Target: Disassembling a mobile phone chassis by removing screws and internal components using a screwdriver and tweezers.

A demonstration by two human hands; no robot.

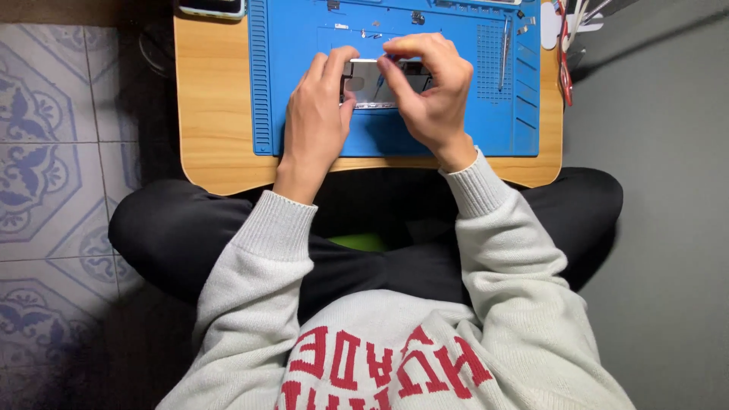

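Observation:
An opened phone body (370, 86) with a metal frame lies on a blue work mat (296, 45). My left hand (315, 114) grips its left end, thumb and fingers curled around the edge. My right hand (430, 87) is over the phone's right part, with the fingertips pinched together at its top edge. Whether the fingers pinch a small part or a tool is hidden. Most of the phone's right side is covered by my right hand.
The mat rests on a small wooden lap table (213, 114) across my crossed legs. Tweezers (503, 53) and small screws lie on the mat. Red-handled tools (564, 53) lie at the table's right edge, a dark phone (213, 7) at its back left. Patterned floor tiles (53, 152) spread to the left.

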